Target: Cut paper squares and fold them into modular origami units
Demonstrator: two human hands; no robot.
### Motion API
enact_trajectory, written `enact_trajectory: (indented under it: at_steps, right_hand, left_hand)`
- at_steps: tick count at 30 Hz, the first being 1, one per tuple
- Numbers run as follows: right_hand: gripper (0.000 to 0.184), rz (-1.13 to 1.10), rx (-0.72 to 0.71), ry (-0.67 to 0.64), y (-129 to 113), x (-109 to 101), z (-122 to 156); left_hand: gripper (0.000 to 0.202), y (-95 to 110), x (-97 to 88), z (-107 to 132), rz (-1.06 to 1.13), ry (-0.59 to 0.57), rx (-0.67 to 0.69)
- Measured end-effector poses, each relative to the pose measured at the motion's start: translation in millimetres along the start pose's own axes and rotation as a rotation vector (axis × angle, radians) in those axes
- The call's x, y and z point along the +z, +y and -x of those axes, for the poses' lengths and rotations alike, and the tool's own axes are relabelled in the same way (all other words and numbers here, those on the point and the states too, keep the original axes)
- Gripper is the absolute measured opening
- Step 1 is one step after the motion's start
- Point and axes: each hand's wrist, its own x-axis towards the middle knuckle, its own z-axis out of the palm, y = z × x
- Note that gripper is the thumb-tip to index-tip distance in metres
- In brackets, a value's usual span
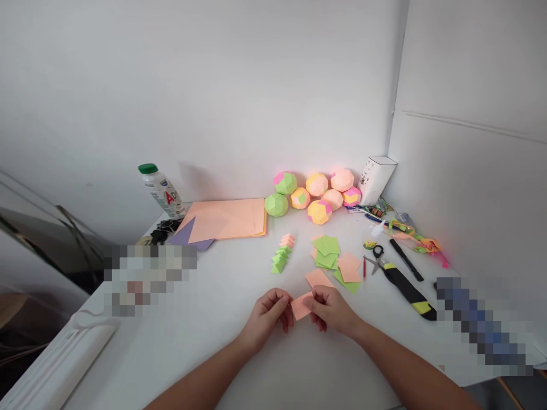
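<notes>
As the left hand point(270, 313) and right hand point(332, 307) pinch a salmon-pink paper rectangle point(300, 308) between them, apparently for steadiness, folded paper pieces point(279, 263) lie at its eleven o'clock; loose paper sheets point(327, 245), at one.

Two bare hands and bare forearms are what the head-worn camera shows of the person at the table. The left hand point(265, 317) has slender fingers point(285, 323) and a thumb point(274, 310) narrowing to a rounded tip; the right hand point(333, 310) matches it in build. Below them, the left wrist point(244, 345) and right wrist point(358, 330) are uncovered. The left forearm point(205, 373) and right forearm point(405, 364) broaden smoothly toward the lower edge, bare as far as the view reaches. Finer detail is hard to judge at this size.
</notes>
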Motion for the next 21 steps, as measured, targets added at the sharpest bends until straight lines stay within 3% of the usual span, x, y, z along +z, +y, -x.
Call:
enact_trajectory:
  at_steps: [7,10,14,21]
  right_hand:
    - [0.032,0.032,-0.094,-0.026,1.3,4.9,1.3]
    - [0.032,0.071,-0.105,-0.030,1.8,3.9,0.4]
    - [0.033,0.081,-0.148,-0.023,2.9,1.5,-0.9]
    - [0.029,-0.012,-0.051,-0.063,2.5,0.4,-0.6]
  left_hand:
    - [0.034,-2.9,-1.2,0.6,-0.144,-0.140,-0.046]
    - [0.036,-4.8,-0.7,1.4,-0.175,-0.114,-0.042]
    - [0.037,-4.6,-0.8,1.7,-0.131,-0.092,-0.032]
    - [0.031,2.2,-2.7,1.6,0.036,-0.157,-0.006]
